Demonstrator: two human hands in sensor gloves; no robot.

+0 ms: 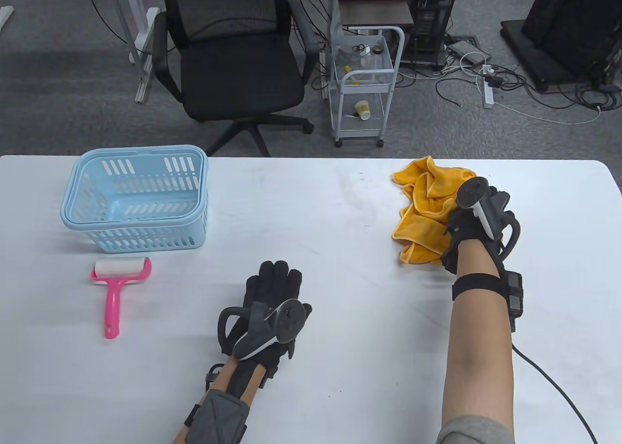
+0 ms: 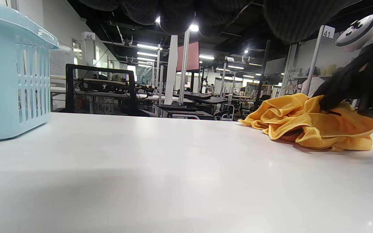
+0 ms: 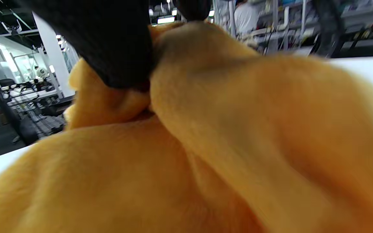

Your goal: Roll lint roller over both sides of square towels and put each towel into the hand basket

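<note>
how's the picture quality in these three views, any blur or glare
Table view: sharp and evenly lit, with soft shadows under the basket and lint roller. Left wrist view: table slightly glossy, ceiling lights flare. Right wrist view: the orange towel fills the frame, soft and blurred, under the right hand.

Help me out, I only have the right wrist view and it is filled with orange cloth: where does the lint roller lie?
Observer: The lint roller lies flat on the table, just in front of the blue basket.
Operator: Anything in the basket?
Observer: Nothing shows inside it.
Operator: Is the left hand busy?
Observer: No, the left hand rests flat on the table, fingers straight, holding nothing.
Operator: And the cloth?
Observer: The right hand grips the crumpled orange towel, which rests on the table.
</note>
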